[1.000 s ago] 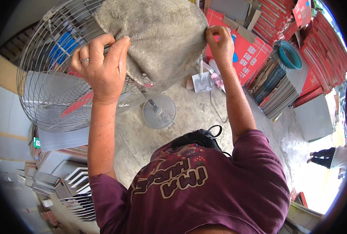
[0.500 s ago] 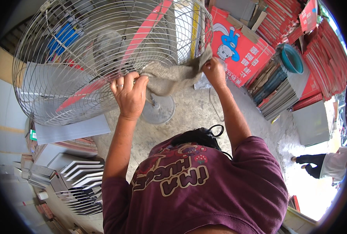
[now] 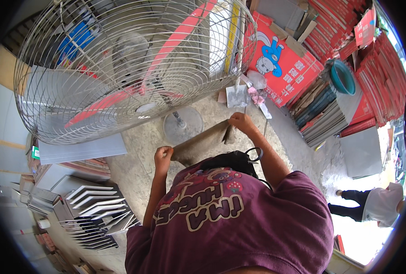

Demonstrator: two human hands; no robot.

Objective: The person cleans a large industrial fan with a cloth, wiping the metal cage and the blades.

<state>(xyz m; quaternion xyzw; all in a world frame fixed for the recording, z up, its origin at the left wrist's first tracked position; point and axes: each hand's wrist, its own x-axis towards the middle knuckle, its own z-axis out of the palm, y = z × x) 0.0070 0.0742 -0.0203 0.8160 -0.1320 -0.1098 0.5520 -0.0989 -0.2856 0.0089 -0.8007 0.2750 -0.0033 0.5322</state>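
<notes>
A grey-brown cloth (image 3: 200,141) is stretched between my two hands, low in front of my chest. My left hand (image 3: 163,157) is closed on its left end, and my right hand (image 3: 240,122) pinches the upper right corner. Part of the cloth's lower edge is hidden behind my body. Just beyond it stands a large fan with a wire cage (image 3: 143,108) and red blades (image 3: 178,39). Neither hand touches the cage. The fan's round grey base (image 3: 184,129) shows on the floor behind the cloth.
To the right are a red printed carton (image 3: 285,68), stacked flat red cardboard (image 3: 378,73) and a teal basin (image 3: 342,77). A dustpan (image 3: 237,96) lies near the fan. Pale panels (image 3: 95,198) stand at lower left. Another person (image 3: 381,205) is at far right.
Both hands have drawn back from the fan cage toward my body with the cloth. The cloth went from bunched against the cage to spread between my hands.
</notes>
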